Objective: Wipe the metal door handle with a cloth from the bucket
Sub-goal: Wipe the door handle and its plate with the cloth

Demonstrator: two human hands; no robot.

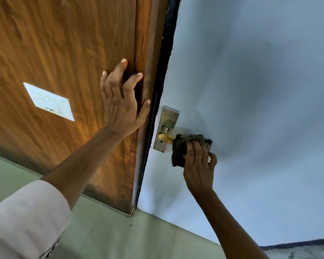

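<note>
The cloth (pixel 187 146) is gripped in the right hand (pixel 199 161) and wrapped over the outer end of the brass lever of the door handle (pixel 165 137), which is mounted on a steel backplate (pixel 166 126) on the pale blue door (pixel 250 90). The left hand (pixel 122 101) is spread open, flat against the wooden panel (pixel 64 53) by the dark door edge (pixel 161 90), and nothing is held in it. If too much downward force is applied, the lever may be depressed and the door swung, so that the bracing thumb beside the edge is pinched. The stem and backplate may be left unwiped, since only the lever's end is covered. A white switch plate (pixel 49 100) is set on the wooden panel, well apart from the work. The bucket is not seen. The handle is not blocked by anything.
</note>
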